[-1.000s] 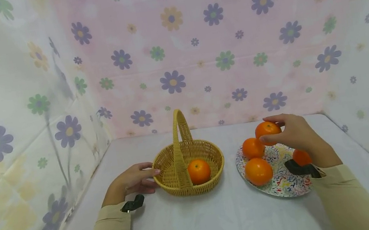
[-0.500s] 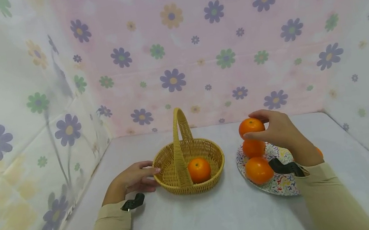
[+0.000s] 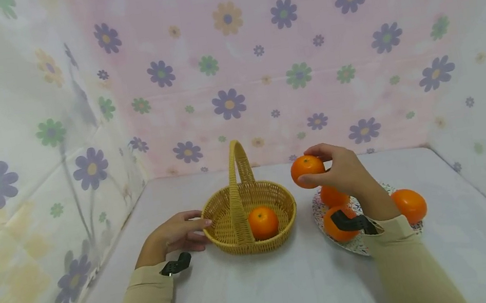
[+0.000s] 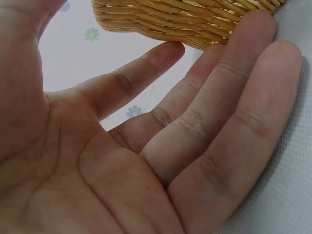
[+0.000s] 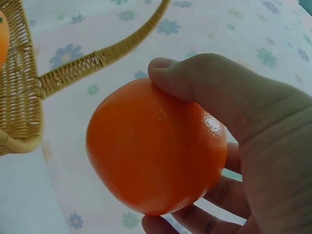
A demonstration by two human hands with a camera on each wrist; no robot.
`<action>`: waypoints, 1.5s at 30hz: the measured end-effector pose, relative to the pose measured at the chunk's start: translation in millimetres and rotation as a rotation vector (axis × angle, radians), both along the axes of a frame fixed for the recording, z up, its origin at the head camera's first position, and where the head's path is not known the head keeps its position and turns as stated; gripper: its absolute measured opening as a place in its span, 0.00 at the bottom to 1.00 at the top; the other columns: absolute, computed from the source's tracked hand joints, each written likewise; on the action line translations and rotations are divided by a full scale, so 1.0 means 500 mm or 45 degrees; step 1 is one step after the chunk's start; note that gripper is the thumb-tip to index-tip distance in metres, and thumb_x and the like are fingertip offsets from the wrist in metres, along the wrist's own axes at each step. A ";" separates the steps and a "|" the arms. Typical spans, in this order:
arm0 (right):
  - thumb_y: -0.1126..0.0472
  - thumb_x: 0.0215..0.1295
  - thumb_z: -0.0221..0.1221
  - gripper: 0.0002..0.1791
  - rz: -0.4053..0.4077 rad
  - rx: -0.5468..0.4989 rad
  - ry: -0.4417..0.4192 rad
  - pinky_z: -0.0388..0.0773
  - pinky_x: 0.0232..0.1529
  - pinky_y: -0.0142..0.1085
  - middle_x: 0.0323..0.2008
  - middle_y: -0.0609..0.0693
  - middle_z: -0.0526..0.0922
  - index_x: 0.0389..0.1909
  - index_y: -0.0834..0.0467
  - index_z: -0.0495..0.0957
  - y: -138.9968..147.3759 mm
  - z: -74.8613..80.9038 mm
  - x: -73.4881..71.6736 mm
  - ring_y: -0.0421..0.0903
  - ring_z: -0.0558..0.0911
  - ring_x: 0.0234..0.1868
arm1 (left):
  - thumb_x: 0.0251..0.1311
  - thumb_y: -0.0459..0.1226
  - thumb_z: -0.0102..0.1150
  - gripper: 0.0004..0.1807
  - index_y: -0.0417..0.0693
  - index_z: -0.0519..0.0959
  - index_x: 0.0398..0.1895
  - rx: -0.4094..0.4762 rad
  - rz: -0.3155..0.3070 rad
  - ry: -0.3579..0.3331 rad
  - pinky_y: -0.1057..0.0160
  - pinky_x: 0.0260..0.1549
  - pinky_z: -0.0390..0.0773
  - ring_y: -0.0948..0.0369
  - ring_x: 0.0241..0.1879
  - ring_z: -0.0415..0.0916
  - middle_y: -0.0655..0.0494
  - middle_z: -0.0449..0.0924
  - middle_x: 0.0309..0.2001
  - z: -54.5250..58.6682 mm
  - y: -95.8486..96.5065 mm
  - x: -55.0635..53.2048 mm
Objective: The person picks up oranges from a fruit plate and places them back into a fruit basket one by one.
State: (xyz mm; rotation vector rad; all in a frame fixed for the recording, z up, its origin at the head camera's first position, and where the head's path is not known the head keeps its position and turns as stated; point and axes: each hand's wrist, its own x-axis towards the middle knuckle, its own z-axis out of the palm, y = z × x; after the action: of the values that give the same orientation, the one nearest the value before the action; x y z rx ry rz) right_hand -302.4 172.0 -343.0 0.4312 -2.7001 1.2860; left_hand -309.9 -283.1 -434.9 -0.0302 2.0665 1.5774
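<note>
In the head view, my right hand holds an orange up between thumb and fingers, in the space between basket and plate. The right wrist view shows the thumb on one side of this orange and fingertips under the other. My left hand rests at the left end of a yellow wicker basket with a tall handle. In the left wrist view its fingers stretch out loosely against the woven side. Another orange lies inside the basket, right of the handle.
A round plate with a colourful speckled pattern stands on the right of the white table. Three oranges are on it; one orange sits at its right edge, the others partly behind my right hand and wrist strap. Flowered cloth encloses the table.
My right hand has carried the orange leftward from above the plate toward the basket, a little higher. The orange at the plate's right edge has come into fuller view. My left hand stays put.
</note>
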 end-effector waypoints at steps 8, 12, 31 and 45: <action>0.36 0.51 0.76 0.37 0.107 -0.064 0.068 0.86 0.46 0.46 0.62 0.45 0.79 0.64 0.40 0.80 -0.033 -0.024 -0.003 0.52 0.80 0.57 | 0.66 0.50 0.69 0.43 0.44 0.62 0.77 -0.020 -0.012 0.012 0.51 0.44 0.89 0.47 0.47 0.89 0.43 0.88 0.52 0.000 0.002 0.001; 0.37 0.52 0.77 0.37 0.154 -0.044 0.109 0.87 0.45 0.43 0.65 0.43 0.79 0.64 0.40 0.80 -0.049 -0.033 -0.005 0.51 0.83 0.54 | 0.65 0.50 0.70 0.44 0.43 0.61 0.77 -0.009 -0.015 0.014 0.51 0.44 0.89 0.47 0.47 0.89 0.43 0.88 0.52 0.004 0.002 0.000; 0.49 0.55 0.78 0.36 0.200 -0.001 0.085 0.88 0.50 0.43 0.65 0.50 0.80 0.66 0.51 0.79 -0.112 -0.052 0.003 0.53 0.86 0.54 | 0.68 0.49 0.67 0.41 0.43 0.61 0.77 -0.014 -0.017 0.007 0.51 0.43 0.89 0.47 0.47 0.89 0.42 0.88 0.52 0.007 0.001 0.002; 0.51 0.55 0.78 0.37 0.221 0.101 0.171 0.86 0.53 0.41 0.62 0.49 0.79 0.65 0.56 0.79 -0.141 -0.074 -0.003 0.50 0.81 0.59 | 0.68 0.49 0.67 0.40 0.42 0.63 0.75 -0.007 -0.010 0.019 0.50 0.43 0.89 0.47 0.46 0.89 0.43 0.88 0.50 -0.002 0.002 0.000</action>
State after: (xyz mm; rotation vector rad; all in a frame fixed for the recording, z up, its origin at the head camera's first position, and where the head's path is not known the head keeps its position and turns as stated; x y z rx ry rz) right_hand -303.8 101.7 -380.1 0.7478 -2.6560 1.1461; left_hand -309.8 -282.2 -435.9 -0.0125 2.0803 1.5717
